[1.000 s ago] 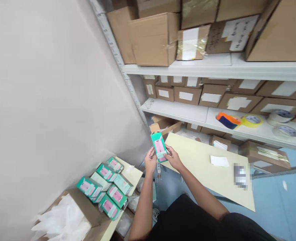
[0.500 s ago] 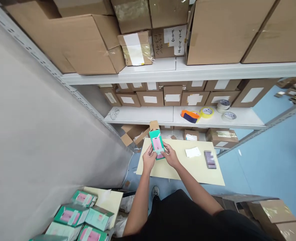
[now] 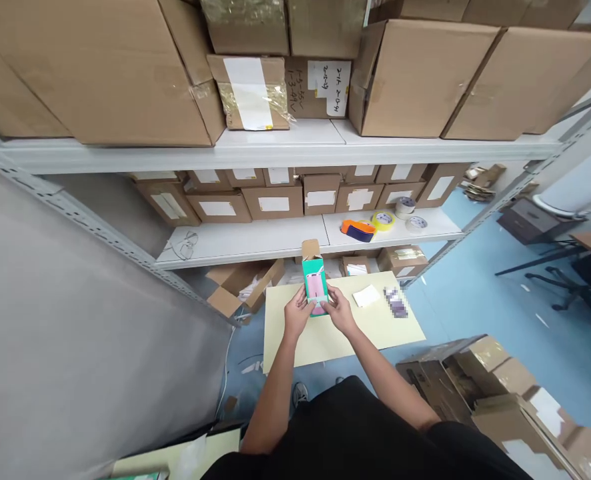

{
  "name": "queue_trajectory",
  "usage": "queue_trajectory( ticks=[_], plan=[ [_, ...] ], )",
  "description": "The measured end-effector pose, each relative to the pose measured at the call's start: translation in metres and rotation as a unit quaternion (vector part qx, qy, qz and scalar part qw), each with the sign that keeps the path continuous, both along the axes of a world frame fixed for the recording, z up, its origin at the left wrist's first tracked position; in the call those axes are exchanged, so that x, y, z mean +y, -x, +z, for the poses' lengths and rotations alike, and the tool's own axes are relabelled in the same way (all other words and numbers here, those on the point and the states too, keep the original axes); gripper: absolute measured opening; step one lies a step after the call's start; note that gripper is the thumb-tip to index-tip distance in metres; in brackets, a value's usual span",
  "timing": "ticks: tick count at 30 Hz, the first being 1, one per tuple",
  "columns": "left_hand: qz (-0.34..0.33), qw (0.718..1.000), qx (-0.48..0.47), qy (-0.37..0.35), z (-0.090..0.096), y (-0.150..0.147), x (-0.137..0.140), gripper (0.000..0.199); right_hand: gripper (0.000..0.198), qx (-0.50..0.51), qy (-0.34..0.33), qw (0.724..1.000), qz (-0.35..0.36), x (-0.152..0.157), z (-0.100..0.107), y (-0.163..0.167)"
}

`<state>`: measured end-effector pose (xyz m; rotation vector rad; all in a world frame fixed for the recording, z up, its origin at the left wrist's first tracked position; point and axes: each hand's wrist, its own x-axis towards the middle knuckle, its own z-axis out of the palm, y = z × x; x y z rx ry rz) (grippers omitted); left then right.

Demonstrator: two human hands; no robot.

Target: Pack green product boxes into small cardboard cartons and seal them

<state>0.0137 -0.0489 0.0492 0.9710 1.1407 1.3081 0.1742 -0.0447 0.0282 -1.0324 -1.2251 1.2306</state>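
A pale-yellow rectangular tabletop is stretching below. Over it, a green-and-pink oblong cardboard box is pointing its long axis forward. The left hand and right hand are gripping its near half from opposite sides, equally close; a brown cardboard flap is projecting from its far end.

Green box, pink patch on front, pale strip near bottom. Brown top flap open, pointing away. Held between left hand and right hand.
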Motion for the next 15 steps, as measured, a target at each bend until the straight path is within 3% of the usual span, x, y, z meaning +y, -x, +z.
queue_trajectory(
  ticks=[9,15],
  plan=[
    [-0.063,0.998,-0.008,0.0,-0.011,0.008,0.002,0.099,0.064,-0.027,0.029,0.998,-0.048,-0.012,-0.007,0.014],
    [-0.047,0.999,-0.017,-0.003,-0.02,0.01,0.008,0.07,0.069,-0.006,0.052,0.997,-0.052,-0.011,-0.013,0.011]
  ],
)
